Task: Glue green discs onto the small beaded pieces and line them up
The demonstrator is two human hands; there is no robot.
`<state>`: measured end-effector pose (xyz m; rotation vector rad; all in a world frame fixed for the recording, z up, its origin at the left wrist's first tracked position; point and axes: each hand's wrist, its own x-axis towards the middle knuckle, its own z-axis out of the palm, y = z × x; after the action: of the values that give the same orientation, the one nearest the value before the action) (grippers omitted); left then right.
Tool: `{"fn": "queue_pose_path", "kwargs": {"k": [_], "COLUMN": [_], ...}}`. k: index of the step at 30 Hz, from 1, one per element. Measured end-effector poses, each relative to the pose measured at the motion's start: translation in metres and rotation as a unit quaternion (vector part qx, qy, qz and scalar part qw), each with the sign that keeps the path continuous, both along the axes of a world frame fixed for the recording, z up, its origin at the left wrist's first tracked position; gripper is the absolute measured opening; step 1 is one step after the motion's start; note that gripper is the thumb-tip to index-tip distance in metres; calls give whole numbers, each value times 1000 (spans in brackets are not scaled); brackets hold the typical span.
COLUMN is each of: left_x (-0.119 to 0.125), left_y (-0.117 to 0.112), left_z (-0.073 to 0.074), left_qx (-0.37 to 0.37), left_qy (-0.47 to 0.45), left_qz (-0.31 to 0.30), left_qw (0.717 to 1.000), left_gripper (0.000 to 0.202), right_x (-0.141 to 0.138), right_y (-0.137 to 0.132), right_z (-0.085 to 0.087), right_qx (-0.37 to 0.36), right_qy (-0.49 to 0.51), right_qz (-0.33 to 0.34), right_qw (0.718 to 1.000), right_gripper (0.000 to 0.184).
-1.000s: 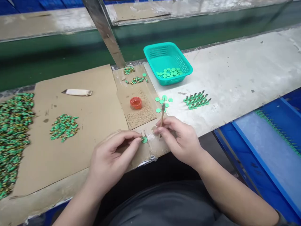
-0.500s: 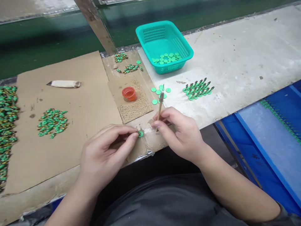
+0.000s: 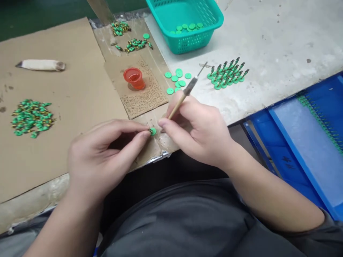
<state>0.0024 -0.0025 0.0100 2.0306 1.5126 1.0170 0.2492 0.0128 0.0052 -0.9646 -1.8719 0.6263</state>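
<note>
My left hand pinches a small green disc between thumb and forefinger at the near edge of the bench. My right hand is closed round a thin wooden brush, its metal ferrule and bristle tip pointing up and away to the right. The two hands almost touch at the disc. Loose green discs lie just beyond the brush. A small orange cup stands on a scrap of cardboard behind my left hand.
A teal basket holding green discs sits at the back. A row of finished green pieces lies on the grey bench. A heap of green parts and a white stick rest on brown cardboard. Blue trays stand at right.
The view has tilted down and nearer. My right hand has swung the brush from upright to leaning right. The left hand still pinches the disc.
</note>
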Motion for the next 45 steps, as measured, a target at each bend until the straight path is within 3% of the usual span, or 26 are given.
{"fn": "queue_pose_path", "kwargs": {"k": [5,8,14,24,32,41,45], "left_x": [2,2,1,0,2,1,2], "left_y": [-1,0,0,-3,-4,-2,-2], "left_z": [1,2,2,-1,0,1,2], "left_qx": [-2,-8,-10,1,-13,-10,-13], "left_qy": [-9,-13,-11,6,6,4,1], "left_qz": [1,0,4,13,21,17,14], "left_qw": [1000,1000,1000,1000,1000,1000,1000], "left_gripper": [7,9,9,8,12,13,11], "right_x": [-19,-20,-19,-11,-14,-14,-14], "right_y": [-4,-3,-1,-7,-6,-3,-1], "right_z": [-11,-11,-14,2,0,-2,3], "right_qx": [15,-10,23,-23,-54,5,-49], "right_qy": [-6,-39,-27,-84,-88,-75,-98], "right_qz": [-20,-23,-20,-31,-29,-3,21], "right_qw": [1000,999,999,996,994,997,994], "right_gripper": [18,22,26,16,14,21,13]}}
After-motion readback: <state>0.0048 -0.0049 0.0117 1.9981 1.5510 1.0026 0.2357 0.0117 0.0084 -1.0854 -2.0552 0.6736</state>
